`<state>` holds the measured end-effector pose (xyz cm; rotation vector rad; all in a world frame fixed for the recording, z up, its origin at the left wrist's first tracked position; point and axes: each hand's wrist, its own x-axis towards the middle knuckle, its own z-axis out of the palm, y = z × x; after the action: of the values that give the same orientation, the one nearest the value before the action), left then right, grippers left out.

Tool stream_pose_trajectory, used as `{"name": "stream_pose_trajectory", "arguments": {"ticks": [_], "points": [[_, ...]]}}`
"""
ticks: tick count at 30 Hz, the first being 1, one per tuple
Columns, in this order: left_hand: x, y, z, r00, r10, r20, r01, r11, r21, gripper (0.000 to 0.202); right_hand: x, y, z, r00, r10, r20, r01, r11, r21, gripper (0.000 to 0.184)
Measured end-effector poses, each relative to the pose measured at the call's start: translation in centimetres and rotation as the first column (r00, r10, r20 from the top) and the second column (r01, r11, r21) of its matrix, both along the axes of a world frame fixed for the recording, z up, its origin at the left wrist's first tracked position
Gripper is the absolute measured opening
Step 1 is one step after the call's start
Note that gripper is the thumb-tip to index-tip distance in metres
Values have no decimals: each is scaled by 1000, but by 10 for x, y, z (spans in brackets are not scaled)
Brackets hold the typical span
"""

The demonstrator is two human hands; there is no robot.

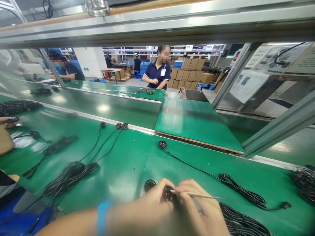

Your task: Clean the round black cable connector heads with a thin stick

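My left hand (155,199), with a blue band at the wrist, is closed on a small round black part (167,194) that shows some red in its middle. Between the fingers of my right hand (203,208) is a thin pale stick (197,194), its tip touching or very near the part's face. Just beyond my left hand lies a black disc (150,185). A coiled black cable (242,191) stretches on the right, its round end piece (162,144) farther off. Another cable bundle (243,221) lies beside my right hand, partly hidden by it.
Cable bundles (71,177) with round ends lie left on the green bench (128,154). A neighbour's hand (6,123) holds a black part at the far left. A raised green board (197,121) and metal posts (283,126) stand ahead. A person (157,72) is across the line.
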<state>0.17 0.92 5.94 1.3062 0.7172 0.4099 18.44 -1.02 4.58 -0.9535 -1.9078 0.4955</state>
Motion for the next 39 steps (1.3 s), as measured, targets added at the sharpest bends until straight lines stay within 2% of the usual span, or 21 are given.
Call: {"name": "stream_pose_trajectory", "arguments": {"ticks": [6,10,14,16,19,21,23,27,31,39], "points": [[-2,0,-6,1000,-4,21,5,1000,-17,20,4,1,4,997,77,30,-78,996,45,22],[-3,1,-13,999,-25,28,25,1000,2,24,1,1,0,987,131,93,-128,991,-34,22],[-2,3,-13,999,-21,-51,25,995,99,18,-1,2,-10,957,128,260,-122,992,-40,17],[-1,3,-11,996,-6,-95,19,990,143,13,-1,1,-14,950,127,287,-121,992,-37,14],[-2,2,-9,998,-27,-48,30,997,68,16,3,-1,-9,985,89,148,-78,994,-77,16],[-4,2,-9,999,-40,-6,40,999,11,22,7,-2,1,998,53,26,-51,995,-88,19],[-6,2,-11,999,-46,26,46,999,-5,25,13,-2,11,998,64,-21,-65,996,-68,21],[-11,4,-22,994,-58,97,60,998,-16,29,19,-2,23,988,154,-20,-155,985,-70,26],[-11,5,-28,988,-63,140,64,998,3,32,12,-2,25,979,202,13,-197,968,-153,21],[-11,4,-19,985,-127,118,127,992,6,25,3,-1,16,975,219,49,-212,971,-111,20]]}}
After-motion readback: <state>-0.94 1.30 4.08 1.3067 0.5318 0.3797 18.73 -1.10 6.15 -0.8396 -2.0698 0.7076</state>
